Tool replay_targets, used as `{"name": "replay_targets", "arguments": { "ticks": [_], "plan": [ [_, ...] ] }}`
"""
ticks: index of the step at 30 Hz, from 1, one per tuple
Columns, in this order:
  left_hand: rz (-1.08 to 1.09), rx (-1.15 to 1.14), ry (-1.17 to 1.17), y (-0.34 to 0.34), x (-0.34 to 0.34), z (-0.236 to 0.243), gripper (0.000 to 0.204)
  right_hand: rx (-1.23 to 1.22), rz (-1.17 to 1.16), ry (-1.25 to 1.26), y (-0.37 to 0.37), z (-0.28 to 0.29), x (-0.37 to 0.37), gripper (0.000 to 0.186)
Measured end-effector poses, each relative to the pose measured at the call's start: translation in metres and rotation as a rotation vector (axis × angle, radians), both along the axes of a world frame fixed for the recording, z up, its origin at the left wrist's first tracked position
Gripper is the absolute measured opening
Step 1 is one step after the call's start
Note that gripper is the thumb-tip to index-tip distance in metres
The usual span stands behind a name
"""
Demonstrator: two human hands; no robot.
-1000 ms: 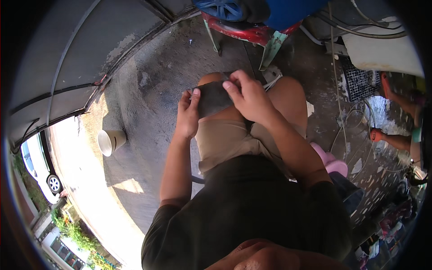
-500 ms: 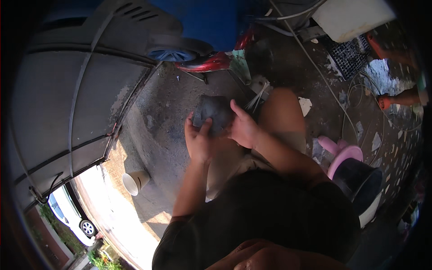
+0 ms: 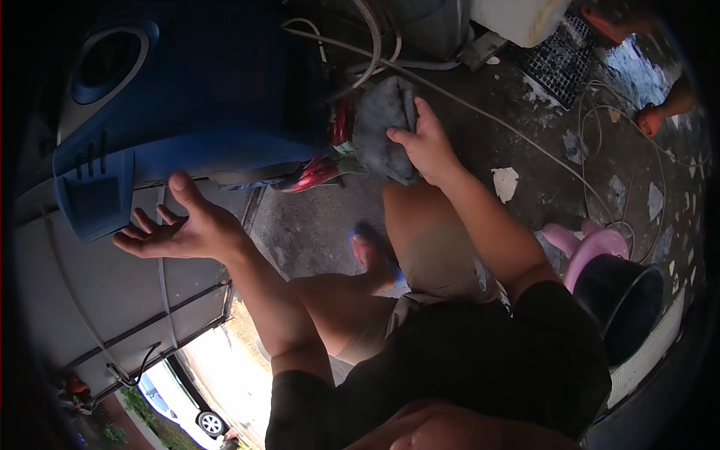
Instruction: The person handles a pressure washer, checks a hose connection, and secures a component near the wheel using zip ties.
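A grey folded cloth (image 3: 381, 126) is gripped along its right edge by my right hand (image 3: 431, 150), thumb on top and fingers beneath. It hangs above my bent knee, beside the right end of a large blue plastic machine (image 3: 225, 112). My left hand (image 3: 184, 229) is palm up with its fingers spread, holding nothing. It is nearest to the blue bracket-like part (image 3: 94, 202) at the machine's lower left; whether the fingertips touch it I cannot tell. Red and green cloth-like material (image 3: 319, 172) shows under the machine's right end.
A thin hose (image 3: 517, 142) crosses the floor diagonally on the right. Beyond it lie a black grid crate (image 3: 555, 64) and a white container (image 3: 517, 19). A pink plastic item (image 3: 589, 251) and a black bucket (image 3: 630, 300) stand at my right. A grey metal panel (image 3: 120, 277) is at left.
My left hand has let go of the grey cloth and moved left, opening. My right hand has carried the cloth up and away. The view has shifted, showing more of the blue machine.
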State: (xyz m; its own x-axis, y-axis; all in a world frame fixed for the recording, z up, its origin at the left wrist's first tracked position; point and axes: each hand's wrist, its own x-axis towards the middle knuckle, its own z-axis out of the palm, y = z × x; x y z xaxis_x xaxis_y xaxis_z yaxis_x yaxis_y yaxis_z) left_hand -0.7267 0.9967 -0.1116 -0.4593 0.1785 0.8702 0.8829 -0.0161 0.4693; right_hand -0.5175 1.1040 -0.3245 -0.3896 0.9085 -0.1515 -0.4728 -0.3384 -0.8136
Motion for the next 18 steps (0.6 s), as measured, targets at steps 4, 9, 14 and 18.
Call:
{"name": "replay_targets", "arguments": {
  "ticks": [4,9,14,18],
  "plan": [
    [0.108,0.149,0.173,0.023,-0.009,0.070,0.130,0.073,-0.035,-0.027,0.024,-0.001,-0.028,0.069],
    [0.349,-0.317,0.344,0.007,-0.034,0.139,0.111,0.027,-0.055,0.132,0.039,0.003,-0.037,0.070],
    [0.376,-0.337,0.224,0.007,-0.059,0.176,0.111,-0.155,0.045,0.261,0.035,0.004,-0.052,0.072],
    [-0.002,-0.333,0.046,0.028,-0.081,0.217,0.121,-0.121,0.030,0.271,0.036,-0.001,-0.056,0.073]
  ]
}}
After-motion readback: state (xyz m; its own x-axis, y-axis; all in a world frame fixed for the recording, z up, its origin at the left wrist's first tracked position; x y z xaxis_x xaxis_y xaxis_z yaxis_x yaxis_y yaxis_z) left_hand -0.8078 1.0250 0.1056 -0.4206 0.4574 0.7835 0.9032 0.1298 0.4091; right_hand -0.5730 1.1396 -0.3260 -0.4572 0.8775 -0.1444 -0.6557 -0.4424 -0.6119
